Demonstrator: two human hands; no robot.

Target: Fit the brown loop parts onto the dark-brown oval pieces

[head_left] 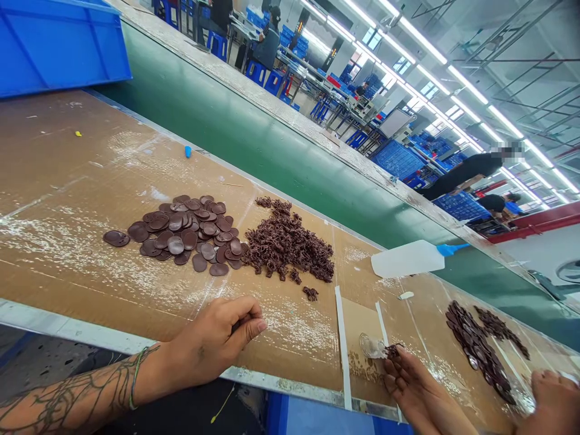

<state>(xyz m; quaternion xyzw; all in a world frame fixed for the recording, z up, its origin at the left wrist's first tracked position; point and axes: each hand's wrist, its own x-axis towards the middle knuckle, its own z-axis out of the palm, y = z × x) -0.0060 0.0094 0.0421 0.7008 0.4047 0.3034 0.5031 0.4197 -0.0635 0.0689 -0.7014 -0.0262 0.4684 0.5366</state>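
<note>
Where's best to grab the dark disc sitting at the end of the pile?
Pinch the rim of the dark brown disc from the outer side, away from the pile of discs. It lies flat on the brown table top, so the thin edge is the part to take, and that outer edge is free, while the side toward the pile is crowded.

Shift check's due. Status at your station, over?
Left hand at dark scrap beside clear plastic piece; right hand by dark brown discs; co-worker's tattooed arm off left, not in the way.
</note>
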